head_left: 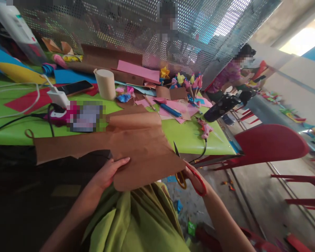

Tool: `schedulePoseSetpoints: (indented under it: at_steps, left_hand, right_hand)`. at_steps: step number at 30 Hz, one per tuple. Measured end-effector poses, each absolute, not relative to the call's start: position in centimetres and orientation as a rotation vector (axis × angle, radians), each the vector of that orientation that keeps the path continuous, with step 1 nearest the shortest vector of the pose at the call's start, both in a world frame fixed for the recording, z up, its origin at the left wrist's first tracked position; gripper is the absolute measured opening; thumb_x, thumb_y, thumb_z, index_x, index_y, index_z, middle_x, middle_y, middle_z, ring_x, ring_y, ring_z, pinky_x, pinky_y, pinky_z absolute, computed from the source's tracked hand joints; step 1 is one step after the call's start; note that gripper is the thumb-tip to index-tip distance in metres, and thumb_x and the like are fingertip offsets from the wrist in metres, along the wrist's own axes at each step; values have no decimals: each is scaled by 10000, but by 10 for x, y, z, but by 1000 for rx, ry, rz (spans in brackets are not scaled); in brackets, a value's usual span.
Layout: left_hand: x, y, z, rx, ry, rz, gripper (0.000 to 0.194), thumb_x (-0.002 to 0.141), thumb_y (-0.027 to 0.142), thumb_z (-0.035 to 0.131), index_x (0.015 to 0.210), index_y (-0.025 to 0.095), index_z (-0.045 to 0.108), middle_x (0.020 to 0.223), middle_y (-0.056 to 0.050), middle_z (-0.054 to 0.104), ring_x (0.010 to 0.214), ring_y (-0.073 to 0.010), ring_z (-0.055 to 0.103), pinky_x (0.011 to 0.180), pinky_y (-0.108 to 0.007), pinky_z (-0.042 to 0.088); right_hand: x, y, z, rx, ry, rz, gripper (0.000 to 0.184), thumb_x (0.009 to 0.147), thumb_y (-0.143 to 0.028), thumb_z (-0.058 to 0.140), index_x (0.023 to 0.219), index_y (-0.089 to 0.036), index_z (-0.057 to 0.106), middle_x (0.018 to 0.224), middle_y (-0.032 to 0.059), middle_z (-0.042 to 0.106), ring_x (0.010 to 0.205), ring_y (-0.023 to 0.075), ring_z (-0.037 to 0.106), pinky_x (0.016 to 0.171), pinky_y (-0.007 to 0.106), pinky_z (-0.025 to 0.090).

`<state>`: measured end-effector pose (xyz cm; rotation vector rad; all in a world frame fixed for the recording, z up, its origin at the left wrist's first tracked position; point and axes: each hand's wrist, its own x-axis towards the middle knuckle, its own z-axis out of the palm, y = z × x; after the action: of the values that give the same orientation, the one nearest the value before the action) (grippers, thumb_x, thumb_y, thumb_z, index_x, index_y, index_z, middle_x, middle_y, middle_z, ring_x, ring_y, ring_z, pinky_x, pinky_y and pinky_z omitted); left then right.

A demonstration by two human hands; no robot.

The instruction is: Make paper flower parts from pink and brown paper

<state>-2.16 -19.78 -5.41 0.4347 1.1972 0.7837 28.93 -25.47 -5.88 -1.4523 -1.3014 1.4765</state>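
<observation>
A large sheet of brown paper (144, 154) with uneven cut edges spreads over my lap and the front of the green table (173, 138). My left hand (112, 171) grips its lower left part, thumb on top and the other fingers hidden beneath. At the right corner of the sheet, my right hand (189, 172) is closed around scissors (199, 183) with red and yellow handles. The blades point up and away, beside the paper's right edge. A narrow brown strip reaches out to the left from the sheet.
Behind the sheet lie a cardboard tube (105, 84), a phone (77, 87), paper flowers (190, 84), a blue cutter (170, 110) and a pink glue gun (206, 129). Cables run to a pink power strip (55, 116). A red chair (273, 143) stands right; another person (228, 75) sits beyond.
</observation>
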Motion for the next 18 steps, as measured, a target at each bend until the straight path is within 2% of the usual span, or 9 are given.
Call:
schedulePoseSetpoints:
  at_steps: [4, 8, 14, 18]
  left_hand:
    - [-27, -198, -57, 516, 1171, 740, 402, 631, 301, 811, 983, 138, 704, 928, -109, 781, 829, -261, 746, 707, -326, 598]
    - [-29, -198, -54, 536, 1216, 718, 404, 609, 306, 819, 966, 157, 705, 939, -97, 781, 905, -268, 736, 768, -335, 588]
    - [-30, -197, -47, 571, 1199, 717, 457, 548, 331, 857, 952, 171, 716, 949, -94, 778, 944, -282, 725, 807, -341, 577]
    - [-31, -201, -46, 567, 1225, 694, 487, 549, 359, 863, 970, 164, 714, 932, -101, 776, 901, -281, 731, 802, -352, 574]
  right_hand:
    - [280, -247, -54, -1438, -1226, 1556, 570, 755, -763, 569, 802, -197, 535, 615, -26, 540, 515, 119, 487, 504, 235, 390]
    - [278, -241, -52, -1402, -1184, 1590, 589, 697, -770, 627, 791, -197, 534, 606, -33, 530, 491, 113, 483, 480, 232, 401]
    - [282, -240, -59, -1351, -1179, 1602, 504, 778, -681, 632, 901, -194, 588, 696, -9, 575, 574, 129, 530, 520, 238, 454]
    - [282, -239, -63, -1343, -1194, 1584, 512, 801, -686, 600, 924, -190, 578, 662, -17, 542, 541, 124, 499, 488, 234, 431]
